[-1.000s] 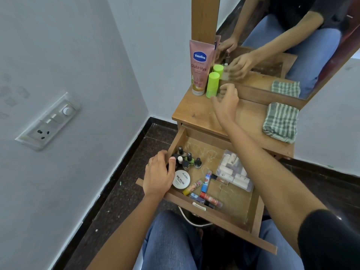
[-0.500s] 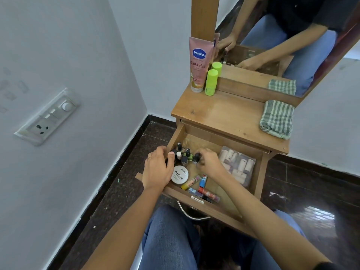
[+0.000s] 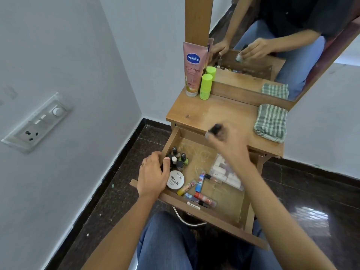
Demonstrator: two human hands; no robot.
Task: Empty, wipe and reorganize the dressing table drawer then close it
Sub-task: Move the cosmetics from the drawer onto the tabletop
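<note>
- Head view: the right hand (image 3: 228, 142) hangs over the open drawer (image 3: 214, 218), fingers (image 3: 222, 138) pinching a blurred, black-capped nail polish bottle (image 3: 215, 130).
- The left hand (image 3: 153, 174) grips the drawer's left wall, thumb inside beside the other polish bottles (image 3: 178, 158).
- A white tin (image 3: 175, 180) and lip balm sticks (image 3: 199, 182) lie in the drawer.
- A striped cloth (image 3: 270, 122) rests on the counter (image 3: 224, 115).

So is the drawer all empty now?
No, not yet. The drawer holds nail polish bottles, a round white tin, small tubes and a clear pouch. The right hand holds one bottle outside it.
</note>
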